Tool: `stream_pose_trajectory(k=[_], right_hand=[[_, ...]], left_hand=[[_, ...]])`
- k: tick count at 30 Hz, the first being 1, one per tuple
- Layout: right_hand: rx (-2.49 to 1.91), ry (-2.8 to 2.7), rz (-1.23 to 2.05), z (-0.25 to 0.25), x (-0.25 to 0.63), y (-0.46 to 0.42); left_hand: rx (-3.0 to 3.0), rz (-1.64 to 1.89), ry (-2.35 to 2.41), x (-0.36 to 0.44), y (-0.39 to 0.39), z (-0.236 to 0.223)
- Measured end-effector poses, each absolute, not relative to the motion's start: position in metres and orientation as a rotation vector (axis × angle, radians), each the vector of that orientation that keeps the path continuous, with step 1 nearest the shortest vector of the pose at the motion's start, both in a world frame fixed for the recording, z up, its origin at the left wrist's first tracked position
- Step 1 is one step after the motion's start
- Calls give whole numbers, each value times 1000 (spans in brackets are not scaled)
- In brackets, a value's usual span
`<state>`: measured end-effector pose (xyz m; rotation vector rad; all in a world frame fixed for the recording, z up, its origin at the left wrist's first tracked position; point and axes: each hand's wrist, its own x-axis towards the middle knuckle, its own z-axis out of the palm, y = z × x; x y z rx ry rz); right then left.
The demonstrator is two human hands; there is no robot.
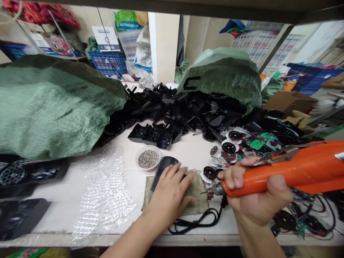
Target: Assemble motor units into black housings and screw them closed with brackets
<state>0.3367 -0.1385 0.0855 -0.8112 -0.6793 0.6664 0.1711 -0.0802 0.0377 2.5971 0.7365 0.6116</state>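
My right hand (255, 190) is wrapped round an orange electric screwdriver (301, 166), whose metal tip points left over the mat's edge. Fingers spread, my left hand (172, 186) lies on a black plastic housing (164, 166), which rests on a greenish cloth mat (200, 199). Just behind the housing stands a round white dish (148, 158) full of small silver screws. A bundled black power cord (197, 224) lies in front of the mat and runs toward the screwdriver's tip.
Black plastic parts (166, 111) are heaped at the back between two green woven sacks (53, 104). Speaker-like discs, red wires and green circuit boards (256, 144) crowd the right. Clear bubbled plastic sheets (104, 193) and black panels (23, 216) lie left. A shelf beam (172, 10) crosses overhead.
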Motion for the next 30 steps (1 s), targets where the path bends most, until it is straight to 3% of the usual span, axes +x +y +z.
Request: stream_pose_trajectory(k=[2, 5, 10, 17, 23, 30], right_hand=[[-876, -640, 582, 85, 351, -140], [-886, -607, 467, 89, 368, -142], [-842, -618, 427, 98, 370, -140], [-824, -698, 592, 93, 333, -130], [-744, -785, 756, 93, 298, -118], [-665, -854, 801, 93, 276, -113]], left_hand=[[2544, 544, 748, 180, -73, 44], [2180, 729, 777, 176, -72, 46], [1685, 786, 987, 125, -79, 21], [1764, 400, 1281, 79, -83, 17], [1780, 748, 1313, 105, -95, 30], [1779, 757, 1238, 114, -96, 15]])
